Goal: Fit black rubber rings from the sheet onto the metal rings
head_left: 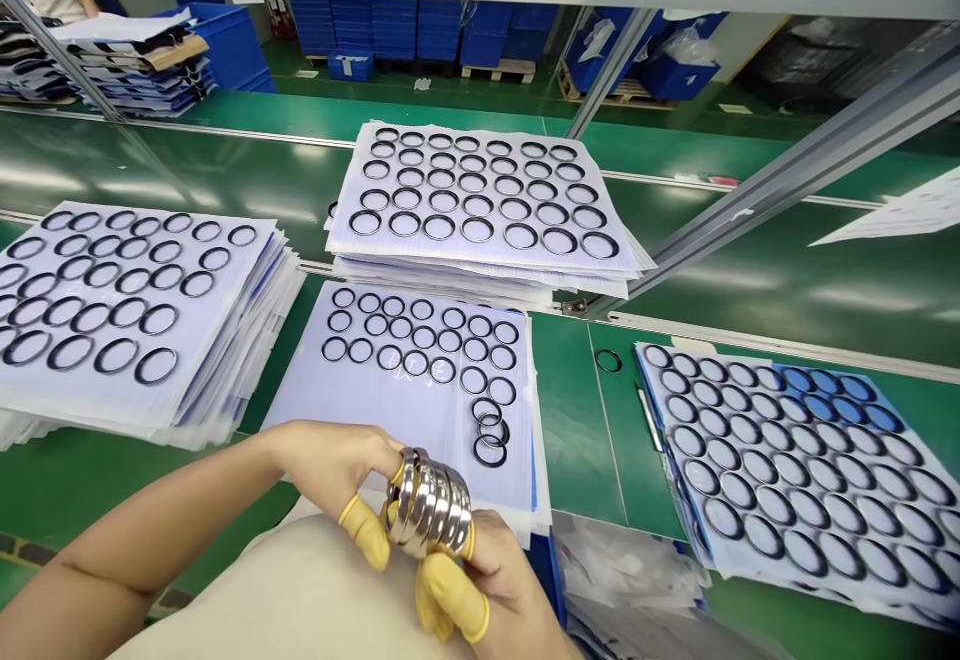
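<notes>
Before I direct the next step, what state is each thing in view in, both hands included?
Left hand: fingers on one end of the held rings.
Right hand: fingers on the other end.
Held rings: shiny, bunched side by side.
Yellow finger covers: worn on both hands.
Middle sheet: partly covered, some rings overlapping.
Back stack: topped with rings.
Left stack: topped with rings.
Right sheet: covered with rings.
Loose ring: lying flat on the bench.

1. white marks (415,364) on the middle sheet (330,400) look like writing, but i can't read them from here.
2. white label (352,66) on the small blue bin (334,67): too small to read.
</notes>
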The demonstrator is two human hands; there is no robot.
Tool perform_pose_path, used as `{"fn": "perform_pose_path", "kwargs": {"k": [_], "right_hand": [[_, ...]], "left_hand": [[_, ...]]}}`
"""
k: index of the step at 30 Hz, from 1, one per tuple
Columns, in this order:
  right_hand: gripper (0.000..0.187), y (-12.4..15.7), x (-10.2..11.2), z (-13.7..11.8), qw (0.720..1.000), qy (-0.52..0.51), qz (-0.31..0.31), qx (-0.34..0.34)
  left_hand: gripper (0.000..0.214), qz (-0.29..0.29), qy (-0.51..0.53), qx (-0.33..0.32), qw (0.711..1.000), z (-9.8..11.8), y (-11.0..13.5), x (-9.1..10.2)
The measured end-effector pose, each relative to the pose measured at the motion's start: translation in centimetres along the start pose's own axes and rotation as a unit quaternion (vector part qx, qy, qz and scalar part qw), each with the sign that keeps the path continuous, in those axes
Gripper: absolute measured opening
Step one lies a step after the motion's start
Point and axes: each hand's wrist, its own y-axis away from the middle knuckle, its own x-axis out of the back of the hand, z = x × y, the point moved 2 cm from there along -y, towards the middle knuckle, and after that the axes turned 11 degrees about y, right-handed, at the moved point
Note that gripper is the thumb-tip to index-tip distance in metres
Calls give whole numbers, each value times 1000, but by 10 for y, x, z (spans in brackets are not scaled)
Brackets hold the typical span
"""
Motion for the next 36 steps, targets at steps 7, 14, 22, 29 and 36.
{"fn": "perform_pose_path", "kwargs": {"k": [7, 14, 22, 29, 36], "right_hand": [[44, 14, 12, 8, 999, 16, 33, 13], [53, 29, 29, 8, 995, -9, 69, -67], [53, 39, 44, 10, 990, 48, 113, -66], [43, 67, 102, 41, 921, 243, 275, -129], [29, 66, 219, 150, 664, 519, 251, -477]], "left_hand": [[52, -14, 7, 4, 1000, -2, -20, -1], [40, -1, 46, 25, 999, -3, -36, -2], [44, 24, 123, 47, 991, -10, -51, -7], [39, 70, 120, 46, 989, -10, -59, -7], [45, 105, 74, 20, 991, 1, -66, -12]]}}
